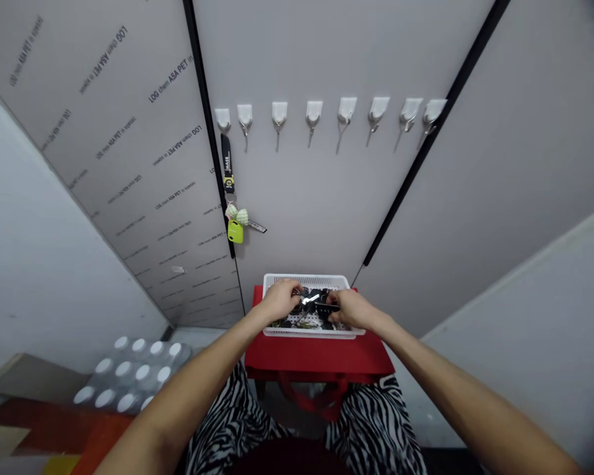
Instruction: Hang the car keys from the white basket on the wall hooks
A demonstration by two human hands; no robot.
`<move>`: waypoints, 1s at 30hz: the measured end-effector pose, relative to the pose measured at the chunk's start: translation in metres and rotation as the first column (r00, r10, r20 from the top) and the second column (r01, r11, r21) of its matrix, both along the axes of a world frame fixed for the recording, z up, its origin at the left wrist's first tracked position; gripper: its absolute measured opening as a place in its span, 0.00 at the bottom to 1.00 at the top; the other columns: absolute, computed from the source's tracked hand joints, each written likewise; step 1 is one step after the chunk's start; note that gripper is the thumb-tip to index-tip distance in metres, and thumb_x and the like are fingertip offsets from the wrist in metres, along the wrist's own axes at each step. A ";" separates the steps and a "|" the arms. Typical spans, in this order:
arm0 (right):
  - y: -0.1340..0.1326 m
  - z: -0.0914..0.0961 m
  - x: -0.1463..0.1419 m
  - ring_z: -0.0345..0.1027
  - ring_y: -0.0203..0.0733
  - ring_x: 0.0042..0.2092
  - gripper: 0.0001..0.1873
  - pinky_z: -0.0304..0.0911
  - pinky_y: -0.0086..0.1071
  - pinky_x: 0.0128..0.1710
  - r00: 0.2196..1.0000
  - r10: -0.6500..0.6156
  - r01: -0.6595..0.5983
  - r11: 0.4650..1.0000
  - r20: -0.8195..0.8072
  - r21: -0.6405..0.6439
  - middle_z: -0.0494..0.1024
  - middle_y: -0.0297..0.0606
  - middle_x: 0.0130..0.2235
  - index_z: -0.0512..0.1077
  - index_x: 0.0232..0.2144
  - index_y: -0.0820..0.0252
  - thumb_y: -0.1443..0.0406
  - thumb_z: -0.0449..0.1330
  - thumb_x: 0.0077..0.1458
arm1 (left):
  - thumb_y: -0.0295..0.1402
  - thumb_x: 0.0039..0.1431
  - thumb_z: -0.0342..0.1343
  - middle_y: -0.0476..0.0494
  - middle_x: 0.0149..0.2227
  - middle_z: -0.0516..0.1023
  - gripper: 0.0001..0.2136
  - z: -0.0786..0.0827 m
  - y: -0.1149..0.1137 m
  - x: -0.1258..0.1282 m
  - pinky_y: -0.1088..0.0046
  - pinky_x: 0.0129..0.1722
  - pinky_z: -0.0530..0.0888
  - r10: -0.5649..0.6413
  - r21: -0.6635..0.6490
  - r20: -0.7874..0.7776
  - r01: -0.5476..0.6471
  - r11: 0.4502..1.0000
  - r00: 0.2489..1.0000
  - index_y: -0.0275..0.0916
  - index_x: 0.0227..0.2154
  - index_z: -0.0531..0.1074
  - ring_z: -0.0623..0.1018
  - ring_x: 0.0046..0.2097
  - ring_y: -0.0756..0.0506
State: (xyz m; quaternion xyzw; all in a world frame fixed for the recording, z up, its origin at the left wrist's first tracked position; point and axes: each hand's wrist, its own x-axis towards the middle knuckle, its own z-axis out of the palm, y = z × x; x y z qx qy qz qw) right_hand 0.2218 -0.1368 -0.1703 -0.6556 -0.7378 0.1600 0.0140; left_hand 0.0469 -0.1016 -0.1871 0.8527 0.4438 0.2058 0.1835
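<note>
My left hand and my right hand reach into a white plastic basket that rests on a red stand. Both hands have their fingers closed around a small silver and black keychain item held between them over the basket. Several dark keychains lie in the basket under my hands. On the wall above, a row of white hooks runs across. One keychain with a black strap and a green tag hangs from the leftmost hook.
A shrink-wrapped pack of white-capped bottles lies on the floor at the left. Black vertical strips divide the grey wall panels. Zebra-patterned trousers cover my legs under the stand.
</note>
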 end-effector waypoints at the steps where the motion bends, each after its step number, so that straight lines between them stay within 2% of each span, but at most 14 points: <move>1: 0.000 0.004 0.002 0.59 0.32 0.24 0.11 0.49 0.23 0.20 0.999 -0.007 0.007 1.000 -0.037 0.002 0.67 0.32 0.21 0.66 0.23 0.60 0.66 0.57 0.29 | 0.27 0.40 0.46 0.47 0.32 0.69 0.11 0.000 0.000 0.000 0.75 0.35 0.64 0.000 0.000 0.000 0.000 1.000 1.000 0.38 0.30 0.66 0.67 0.34 0.50; 4: 0.000 0.018 0.006 0.56 0.29 0.21 0.10 0.49 0.22 0.20 0.970 -0.028 0.025 1.000 -0.240 -0.016 0.65 0.30 0.19 0.66 0.24 0.61 0.65 0.56 0.32 | 0.27 0.40 0.46 0.46 0.33 0.70 0.11 0.002 -0.001 0.002 0.75 0.37 0.63 -0.005 0.009 0.026 0.005 1.000 1.000 0.37 0.30 0.66 0.67 0.35 0.49; 8: 0.001 0.030 0.001 0.53 0.26 0.17 0.14 0.49 0.21 0.16 0.837 -0.109 0.022 0.986 -0.537 -0.166 0.62 0.28 0.17 0.64 0.29 0.63 0.63 0.53 0.36 | 0.30 0.40 0.48 0.45 0.36 0.69 0.15 0.010 -0.007 0.011 0.75 0.39 0.62 -0.044 -0.003 0.180 0.045 0.999 0.983 0.36 0.36 0.64 0.67 0.38 0.49; 12: 0.004 0.033 -0.010 0.52 0.26 0.17 0.15 0.48 0.21 0.15 0.757 -0.096 -0.035 0.982 -0.647 -0.186 0.60 0.26 0.15 0.64 0.30 0.63 0.63 0.54 0.35 | 0.34 0.37 0.51 0.45 0.36 0.69 0.20 0.014 -0.007 0.018 0.76 0.37 0.63 -0.091 -0.119 0.311 0.134 0.984 0.946 0.36 0.38 0.62 0.67 0.37 0.49; 15: 0.009 0.032 -0.012 0.56 0.27 0.20 0.15 0.52 0.21 0.19 0.731 -0.056 -0.015 0.995 -0.680 -0.099 0.64 0.28 0.18 0.65 0.30 0.64 0.63 0.55 0.34 | 0.35 0.37 0.51 0.48 0.29 0.71 0.15 0.014 -0.002 0.015 0.77 0.31 0.64 -0.013 -0.248 0.328 0.100 0.963 0.945 0.35 0.31 0.66 0.68 0.31 0.50; 18: 0.011 0.032 -0.009 0.60 0.29 0.25 0.14 0.55 0.22 0.25 0.714 -0.070 0.156 0.986 -0.696 0.061 0.68 0.34 0.25 0.65 0.28 0.64 0.64 0.56 0.34 | 0.36 0.39 0.49 0.50 0.21 0.68 0.11 0.013 0.001 0.009 0.79 0.25 0.62 0.128 -0.361 0.349 0.007 0.933 0.928 0.33 0.24 0.67 0.66 0.25 0.52; 20: 0.010 0.031 -0.009 0.60 0.29 0.23 0.12 0.56 0.23 0.24 0.685 -0.155 0.270 0.962 -0.711 0.051 0.68 0.35 0.23 0.64 0.26 0.65 0.61 0.54 0.37 | 0.35 0.38 0.49 0.51 0.20 0.67 0.10 0.015 0.001 0.005 0.80 0.24 0.61 0.223 -0.417 0.429 -0.027 0.908 0.875 0.33 0.23 0.66 0.65 0.23 0.54; 22: 0.006 0.027 -0.012 0.59 0.30 0.19 0.15 0.55 0.25 0.19 0.599 -0.275 0.279 0.952 -0.752 -0.126 0.67 0.35 0.19 0.62 0.28 0.64 0.57 0.49 0.42 | 0.33 0.38 0.49 0.51 0.21 0.67 0.09 0.017 -0.001 0.004 0.80 0.24 0.60 0.289 -0.478 0.528 -0.002 0.878 0.799 0.33 0.23 0.64 0.64 0.23 0.55; 24: 0.002 0.021 -0.019 0.61 0.32 0.18 0.18 0.55 0.25 0.17 0.448 -0.384 0.203 0.923 -0.807 -0.326 0.68 0.35 0.18 0.59 0.33 0.62 0.55 0.45 0.44 | 0.31 0.38 0.50 0.52 0.21 0.66 0.07 0.019 -0.004 0.004 0.81 0.24 0.60 0.313 -0.523 0.593 0.058 0.851 0.742 0.34 0.23 0.63 0.64 0.22 0.55; 25: 0.001 0.017 -0.023 0.62 0.33 0.19 0.19 0.56 0.26 0.18 0.354 -0.418 0.163 0.908 -0.836 -0.385 0.68 0.35 0.19 0.58 0.35 0.61 0.54 0.44 0.44 | 0.30 0.37 0.50 0.53 0.20 0.65 0.07 0.019 -0.006 0.005 0.81 0.24 0.60 0.308 -0.533 0.613 0.093 0.841 0.727 0.34 0.22 0.62 0.63 0.22 0.56; 28: 0.004 0.010 -0.034 0.63 0.31 0.22 0.16 0.58 0.25 0.21 0.093 -0.413 0.144 0.906 -0.906 -0.398 0.70 0.36 0.23 0.57 0.34 0.60 0.56 0.46 0.44 | 0.28 0.34 0.51 0.54 0.19 0.64 0.06 0.017 -0.011 0.007 0.81 0.24 0.59 0.258 -0.540 0.658 0.204 0.817 0.707 0.34 0.20 0.61 0.62 0.22 0.56; 30: 0.009 0.010 -0.039 0.62 0.30 0.22 0.13 0.57 0.23 0.20 0.019 -0.350 0.218 0.916 -0.937 -0.338 0.69 0.35 0.24 0.58 0.32 0.60 0.59 0.49 0.43 | 0.27 0.33 0.51 0.55 0.18 0.63 0.07 0.015 -0.014 0.007 0.81 0.23 0.58 0.236 -0.550 0.674 0.262 0.793 0.700 0.34 0.20 0.60 0.62 0.22 0.56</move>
